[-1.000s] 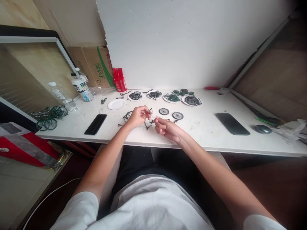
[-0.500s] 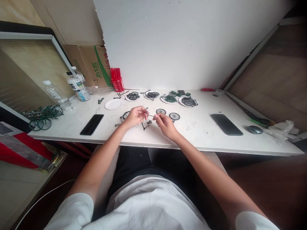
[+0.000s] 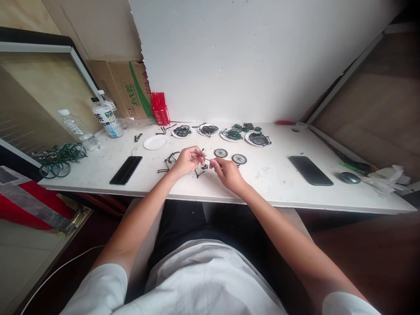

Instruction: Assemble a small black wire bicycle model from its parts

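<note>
Left hand [image 3: 187, 161]: clamped on a small dark part [image 3: 203, 151], its outline mostly covered.
Right hand [image 3: 227, 172]: pinching a thin rod [image 3: 207, 160] at the left hand's 3 o'clock; far end unclear.
Wheels [image 3: 239, 159]: 2 spoked rings, at the right hand's 12 o'clock.
Bicycle part [image 3: 170, 159]: thin, dark, partly hidden, at the left hand's 9 o'clock.
Surface [image 3: 269, 175]: white, smudged.

A white panel [image 3: 249, 57] fills the upper centre; a white surface [image 3: 272, 175] crosses mid-frame; pale floor [image 3: 22, 256] shows lower left.

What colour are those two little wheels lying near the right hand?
The wheels look black or very dark grey, best seen in the head view.
</note>
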Demonstrator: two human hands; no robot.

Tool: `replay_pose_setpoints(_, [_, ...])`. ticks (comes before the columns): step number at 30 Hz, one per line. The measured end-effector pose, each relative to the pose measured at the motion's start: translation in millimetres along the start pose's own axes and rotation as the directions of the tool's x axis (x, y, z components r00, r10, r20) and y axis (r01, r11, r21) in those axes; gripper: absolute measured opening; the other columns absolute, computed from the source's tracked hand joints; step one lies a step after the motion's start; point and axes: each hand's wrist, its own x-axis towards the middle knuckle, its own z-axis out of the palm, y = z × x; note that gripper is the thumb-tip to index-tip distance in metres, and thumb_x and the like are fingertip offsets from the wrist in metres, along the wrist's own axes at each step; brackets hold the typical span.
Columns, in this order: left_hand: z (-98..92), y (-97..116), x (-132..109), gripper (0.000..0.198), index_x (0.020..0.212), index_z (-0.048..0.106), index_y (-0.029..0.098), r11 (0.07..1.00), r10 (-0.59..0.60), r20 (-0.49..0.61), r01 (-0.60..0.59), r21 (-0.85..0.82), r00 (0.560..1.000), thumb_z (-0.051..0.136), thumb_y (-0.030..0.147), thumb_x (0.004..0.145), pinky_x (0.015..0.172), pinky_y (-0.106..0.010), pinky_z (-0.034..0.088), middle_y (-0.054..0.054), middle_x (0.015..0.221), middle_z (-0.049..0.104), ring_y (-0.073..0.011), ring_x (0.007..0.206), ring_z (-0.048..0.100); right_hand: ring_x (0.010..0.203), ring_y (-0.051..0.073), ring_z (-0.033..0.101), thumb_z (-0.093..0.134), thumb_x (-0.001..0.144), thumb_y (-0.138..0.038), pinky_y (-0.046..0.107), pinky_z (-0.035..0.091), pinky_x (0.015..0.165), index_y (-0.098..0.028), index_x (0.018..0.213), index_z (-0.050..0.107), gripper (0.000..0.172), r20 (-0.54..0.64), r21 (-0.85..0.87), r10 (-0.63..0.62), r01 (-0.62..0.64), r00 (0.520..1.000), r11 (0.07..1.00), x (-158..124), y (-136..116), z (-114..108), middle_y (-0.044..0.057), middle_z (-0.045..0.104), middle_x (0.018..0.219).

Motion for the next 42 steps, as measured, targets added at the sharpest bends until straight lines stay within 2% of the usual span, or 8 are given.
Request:
replay_pose_setpoints(5, [-1.7, -3, 1, 0.020, 0.077, 0.056, 0.016, 0.995, 0.055, -0.012, -0.053, 0.088, 0.998, 0.075, 0.016, 0.071, 0.050, -0.018, 0.039, -0.007, 0.085, 0.073, -0.0107, 0.061, 0.065, 0.043, 0.016, 0.047, 0.055, 0.097, -0.076, 0.029, 0.034, 0.053, -0.024, 0.082, 0.057, 0.054, 0.280, 0.516, 0.327, -0.429, 0.903, 0.742, 1, -13, 4, -0.006, 0.042, 0.043])
replay_pose_setpoints(10, [-7.8, 1, 1, 0.018, 0.080, 0.059, 0.016, 0.993, 0.053, 0.044, -0.058, 0.103, 0.998, 0.075, 0.012, 0.073, 0.047, -0.017, 0.038, -0.006, 0.083, 0.072, -0.0100, 0.059, 0.064, 0.047, 0.016, 0.052, 0.059, 0.096, -0.071, 0.026, 0.028, 0.049, -0.022, 0.088, 0.059, 0.050, 0.388, 0.588, 0.361, -0.530, 0.848, 0.611, 3, -16, 1, -0.006, 0.043, 0.046])
replay_pose_setpoints(17, [-15.6, 7, -1, 0.023, 0.088, 0.061, 0.016, 0.997, 0.025, 0.084, -0.031, 0.077, 0.996, 0.079, 0.031, 0.086, 0.040, -0.020, 0.033, -0.005, 0.076, 0.071, -0.0034, 0.040, 0.042, 0.070, 0.019, 0.061, 0.040, 0.110, -0.054, 0.029, 0.042, 0.067, -0.021, 0.107, 0.062, 0.040, 0.044, 0.003, -0.010, 0.010, 0.999, 1.000, -1, -7, 3, 0.004, 0.069, 0.079])
replay_pose_setpoints(23, [-12.1, 6, -1, 0.024, 0.084, 0.059, 0.017, 0.998, 0.019, 0.082, -0.024, 0.061, 0.996, 0.081, 0.027, 0.083, 0.039, -0.019, 0.033, -0.006, 0.080, 0.072, -0.0044, 0.043, 0.049, 0.071, 0.022, 0.065, 0.035, 0.114, -0.044, 0.031, 0.033, 0.064, -0.018, 0.110, 0.070, 0.043, 0.066, -0.487, -0.219, 0.224, 0.973, 0.844, -1, 5, -3, 0.012, 0.075, 0.085])
replay_pose_setpoints(29, [-8.8, 6, -2, 0.019, 0.080, 0.057, 0.016, 0.999, 0.032, 0.038, -0.033, 0.034, 0.999, 0.073, 0.011, 0.072, 0.039, -0.017, 0.031, -0.008, 0.088, 0.073, -0.0080, 0.053, 0.061, 0.052, 0.017, 0.060, 0.036, 0.111, -0.058, 0.029, 0.043, 0.066, -0.022, 0.097, 0.065, 0.049, 0.086, 0.083, 0.024, -0.031, 0.996, 0.996, -5, -8, 6, -0.002, 0.060, 0.056])
replay_pose_setpoints(34, [-7.9, 10, -2, 0.020, 0.077, 0.056, 0.017, 0.997, 0.040, 0.017, -0.042, 0.068, 0.999, 0.074, 0.013, 0.071, 0.039, -0.016, 0.031, -0.008, 0.088, 0.073, -0.0112, 0.059, 0.066, 0.041, 0.013, 0.046, 0.058, 0.099, -0.068, 0.027, 0.035, 0.052, -0.021, 0.088, 0.058, 0.048, 0.315, 0.598, 0.246, -0.393, 0.917, 0.699, -2, -20, 7, -0.010, 0.036, 0.046])
replay_pose_setpoints(38, [-9.6, 11, -3, 0.020, 0.081, 0.057, 0.016, 0.994, 0.015, 0.052, -0.020, 0.111, 0.999, 0.076, 0.019, 0.079, 0.038, -0.017, 0.031, -0.007, 0.085, 0.073, -0.0056, 0.047, 0.054, 0.043, 0.011, 0.040, 0.063, 0.097, -0.062, 0.025, 0.026, 0.050, -0.021, 0.089, 0.057, 0.042, 0.409, 0.659, 0.279, -0.493, 0.869, 0.568, 1, -22, 2, -0.012, 0.029, 0.048])
replay_pose_setpoints(42, [-13.6, 10, -3, 0.021, 0.086, 0.058, 0.017, 0.995, 0.013, 0.106, -0.024, 0.099, 0.994, 0.077, 0.025, 0.085, 0.038, -0.019, 0.032, -0.005, 0.079, 0.072, -0.0026, 0.038, 0.044, 0.047, 0.015, 0.048, 0.045, 0.105, -0.060, 0.027, 0.027, 0.051, -0.022, 0.090, 0.057, 0.043, 0.305, 0.509, 0.280, -0.404, 0.910, 0.760, 0, -19, 3, -0.007, 0.039, 0.049])
